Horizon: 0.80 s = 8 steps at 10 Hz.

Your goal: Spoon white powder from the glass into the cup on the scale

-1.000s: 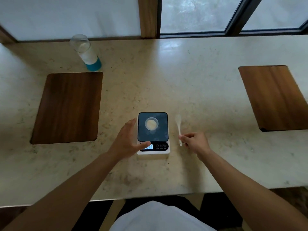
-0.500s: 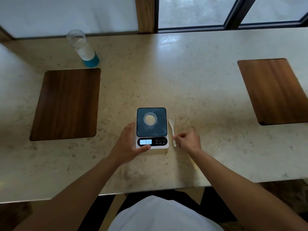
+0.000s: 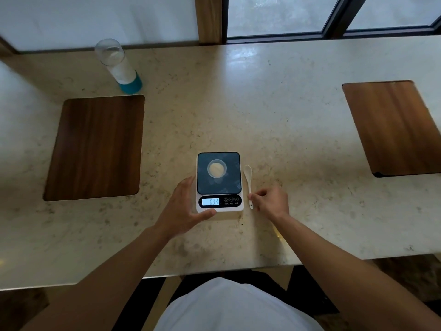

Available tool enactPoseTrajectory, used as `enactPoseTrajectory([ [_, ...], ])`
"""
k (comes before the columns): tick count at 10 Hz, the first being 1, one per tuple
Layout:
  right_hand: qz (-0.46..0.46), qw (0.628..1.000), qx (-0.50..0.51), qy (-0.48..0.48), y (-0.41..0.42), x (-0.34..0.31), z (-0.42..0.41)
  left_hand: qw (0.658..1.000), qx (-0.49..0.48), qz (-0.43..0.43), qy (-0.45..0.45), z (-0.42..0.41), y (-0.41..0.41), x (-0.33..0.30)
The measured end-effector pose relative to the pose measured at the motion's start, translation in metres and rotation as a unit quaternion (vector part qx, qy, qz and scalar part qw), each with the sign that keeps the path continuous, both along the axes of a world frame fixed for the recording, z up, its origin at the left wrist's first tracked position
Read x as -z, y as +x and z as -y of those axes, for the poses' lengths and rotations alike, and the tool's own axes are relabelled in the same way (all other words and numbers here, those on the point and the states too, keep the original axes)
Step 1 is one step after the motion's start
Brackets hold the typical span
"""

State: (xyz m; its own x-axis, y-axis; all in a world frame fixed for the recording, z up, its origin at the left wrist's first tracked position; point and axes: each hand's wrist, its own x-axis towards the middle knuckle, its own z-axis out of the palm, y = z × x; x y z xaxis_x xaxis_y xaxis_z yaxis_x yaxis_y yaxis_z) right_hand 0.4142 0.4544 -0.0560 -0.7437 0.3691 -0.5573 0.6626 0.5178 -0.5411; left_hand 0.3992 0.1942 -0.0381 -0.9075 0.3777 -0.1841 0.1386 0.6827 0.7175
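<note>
Now | L hand [image 3: 183, 207] fingers spread, braced on scale [image 3: 219, 182] left/front edge | R hand [image 3: 270, 200] fingertips pinched on spoon [image 3: 249, 185] handle, spoon flat just right of scale | cup [image 3: 216, 168] on platform, powder inside | glass [image 3: 119, 65] far left, well apart.

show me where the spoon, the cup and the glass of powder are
spoon [image 3: 249, 185], head view, middle of the white handle
cup [image 3: 216, 168], head view, centre of its powder-filled inside
glass [image 3: 119, 64], head view, clear side wall

Pale stone counter [image 3: 274, 111], two wooden inlays [image 3: 95, 146], dark-framed windows [image 3: 334, 15] behind
</note>
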Motion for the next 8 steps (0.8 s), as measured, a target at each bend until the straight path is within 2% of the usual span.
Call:
enactPoseTrajectory([
  [3,-0.002,1.0,0.009,0.004,0.001,0.0,0.001,1.0,0.014,-0.001,-0.006,0.005,0.001,0.007],
  [6,-0.015,1.0,0.003,0.0,0.0,-0.006,-0.001,0.999,0.017,-0.007,-0.05,0.004,-0.001,0.004],
  [8,-0.079,0.995,-0.054,0.003,-0.008,-0.021,0.0,0.998,-0.024,-0.004,-0.056,-0.001,-0.002,-0.013],
])
